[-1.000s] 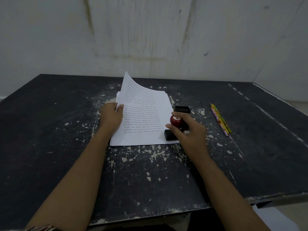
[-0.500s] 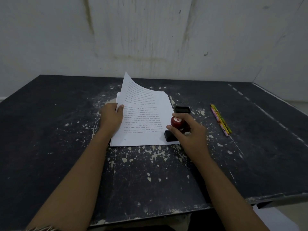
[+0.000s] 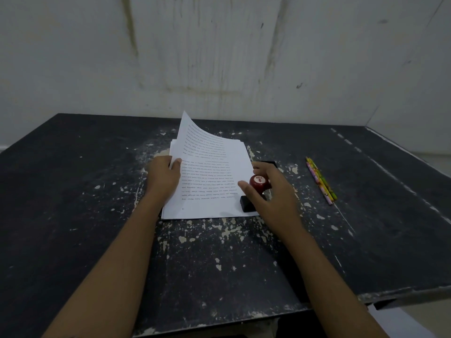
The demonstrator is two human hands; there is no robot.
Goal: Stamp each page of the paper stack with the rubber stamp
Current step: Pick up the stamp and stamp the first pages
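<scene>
Mid-bench (image 3: 73, 215), the right hand (image 3: 273, 193) curls round the red-knobbed black rubber stamp (image 3: 259, 182), standing on the white paper stack's (image 3: 214, 181) near right corner. The left hand (image 3: 162, 178) pinches a lifted page's (image 3: 195, 135) edge.

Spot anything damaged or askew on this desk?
The black tabletop has paint chipped in pale flecks around the white printed paper stack, whose top sheet curls up beyond the left hand.
</scene>
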